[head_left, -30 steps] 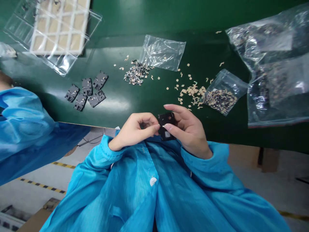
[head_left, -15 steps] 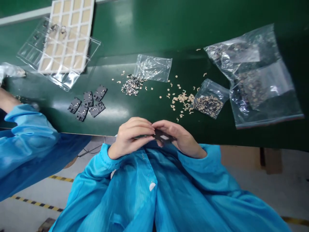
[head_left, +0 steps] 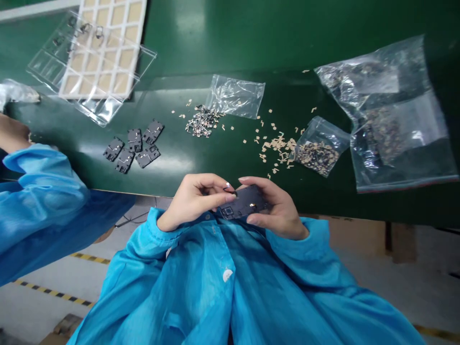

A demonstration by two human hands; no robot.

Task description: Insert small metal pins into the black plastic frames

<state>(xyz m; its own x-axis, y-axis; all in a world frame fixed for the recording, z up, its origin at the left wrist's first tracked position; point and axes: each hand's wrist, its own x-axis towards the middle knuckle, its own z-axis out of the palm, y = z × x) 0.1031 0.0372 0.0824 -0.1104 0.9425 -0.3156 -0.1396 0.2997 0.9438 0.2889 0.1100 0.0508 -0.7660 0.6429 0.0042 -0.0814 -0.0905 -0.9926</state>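
Both of my hands meet at a flat black plastic part (head_left: 241,203) just over the table's near edge. My right hand (head_left: 278,208) grips it from the right, thumb along the near side and fingers on the far side. My left hand (head_left: 199,199) is closed at its left end, thumb and forefinger pinched at the upper left corner. A small gold spot shows on the part's face, and a square recess near its left end. Several similar black plastic parts (head_left: 134,140) lie on the table, left of my hands.
Beyond my hands lie a pile of small metal pieces (head_left: 203,121) and scattered tan pieces (head_left: 276,146). A clear bag (head_left: 237,96), a small filled bag (head_left: 319,148) and a large bag (head_left: 402,115) lie behind. A gridded tray (head_left: 104,57) is back left; a co-worker's sleeve (head_left: 43,187) is left.
The black plastic part has turned so its broad face with the gold spot now shows. My right thumb has shifted to its near side, and my left fingers pinch at its corner.
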